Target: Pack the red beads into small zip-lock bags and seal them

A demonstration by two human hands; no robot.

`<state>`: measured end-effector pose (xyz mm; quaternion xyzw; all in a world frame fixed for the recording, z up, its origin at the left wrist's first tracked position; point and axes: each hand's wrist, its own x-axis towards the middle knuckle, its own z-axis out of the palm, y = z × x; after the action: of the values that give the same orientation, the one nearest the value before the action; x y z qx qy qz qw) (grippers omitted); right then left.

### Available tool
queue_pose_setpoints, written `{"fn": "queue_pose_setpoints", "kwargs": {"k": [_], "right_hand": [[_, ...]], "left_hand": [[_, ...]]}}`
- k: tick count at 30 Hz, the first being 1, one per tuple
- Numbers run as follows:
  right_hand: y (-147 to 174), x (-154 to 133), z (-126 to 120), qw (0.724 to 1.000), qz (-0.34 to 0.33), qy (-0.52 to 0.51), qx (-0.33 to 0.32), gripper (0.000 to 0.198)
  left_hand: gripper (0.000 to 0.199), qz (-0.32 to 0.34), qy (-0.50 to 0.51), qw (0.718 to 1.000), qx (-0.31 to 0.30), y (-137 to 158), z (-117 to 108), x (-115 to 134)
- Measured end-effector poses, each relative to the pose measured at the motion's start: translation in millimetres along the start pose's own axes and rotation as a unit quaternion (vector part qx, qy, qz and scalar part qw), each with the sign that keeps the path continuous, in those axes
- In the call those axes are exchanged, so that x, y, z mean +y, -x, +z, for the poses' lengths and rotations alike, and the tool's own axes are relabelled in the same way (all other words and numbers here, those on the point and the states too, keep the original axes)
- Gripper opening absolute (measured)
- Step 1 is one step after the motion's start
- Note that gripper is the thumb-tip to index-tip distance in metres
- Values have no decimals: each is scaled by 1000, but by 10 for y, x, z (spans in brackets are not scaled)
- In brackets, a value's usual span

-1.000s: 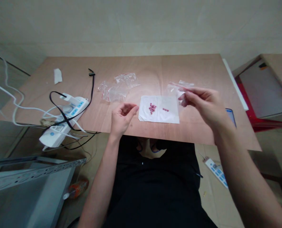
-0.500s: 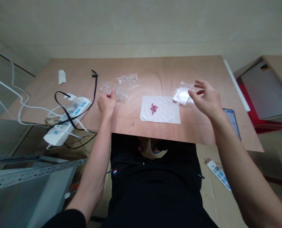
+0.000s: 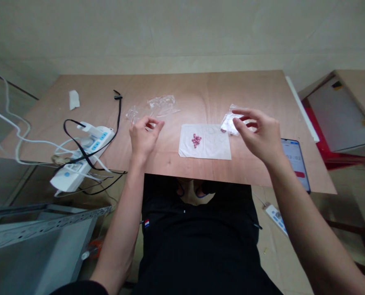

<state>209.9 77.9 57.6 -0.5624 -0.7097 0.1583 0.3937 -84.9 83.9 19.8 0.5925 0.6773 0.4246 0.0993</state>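
Note:
My left hand (image 3: 144,137) is over the left part of the table, its fingers curled and the thumb apart from them, with nothing visible in its grasp. Just beyond it lie several clear plastic bags (image 3: 164,104), partly hidden by the fingers. My right hand (image 3: 258,133) hovers open, thumb and fingers apart, in front of another group of clear zip bags (image 3: 228,122), which it partly covers. Between the hands a white paper sheet (image 3: 213,143) lies flat, bearing a small cluster of pink beads or pellets (image 3: 196,140).
A white power strip (image 3: 67,180) with plugs and tangled cables overhangs the table's left edge. A black strap (image 3: 119,119) and a white scrap (image 3: 74,100) lie nearby. A phone (image 3: 296,164) rests beside my right forearm. Another power strip (image 3: 276,219) is on the floor.
My left hand has drawn slightly nearer and turned, its thumb moving away from the bags. My right hand has shifted a little left and lower, baring more of the phone.

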Motion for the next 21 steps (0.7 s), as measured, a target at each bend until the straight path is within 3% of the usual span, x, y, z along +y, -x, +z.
{"fn": "queue_pose_setpoints", "kwargs": {"k": [3,6,10,12,17,21], "right_hand": [[-59,-218,40,997,-32,-65,-29,27],[-131,-374,81,984,-38,-132,-111,26],[-155,-396,115,944,-18,-187,-271,26],[-132,-365,118,928,-7,-207,-310,26],[-43,-329,114,922,48,-267,-277,35],[-5,-324,115,928,22,-249,-275,27]], "left_hand": [[18,57,101,982,-151,148,-18,209],[18,102,158,954,-235,231,11,364],[17,116,194,933,-280,265,35,478],[16,116,205,926,-296,265,32,500],[16,100,229,916,-313,268,37,490],[21,84,237,913,-323,283,54,470]]}}
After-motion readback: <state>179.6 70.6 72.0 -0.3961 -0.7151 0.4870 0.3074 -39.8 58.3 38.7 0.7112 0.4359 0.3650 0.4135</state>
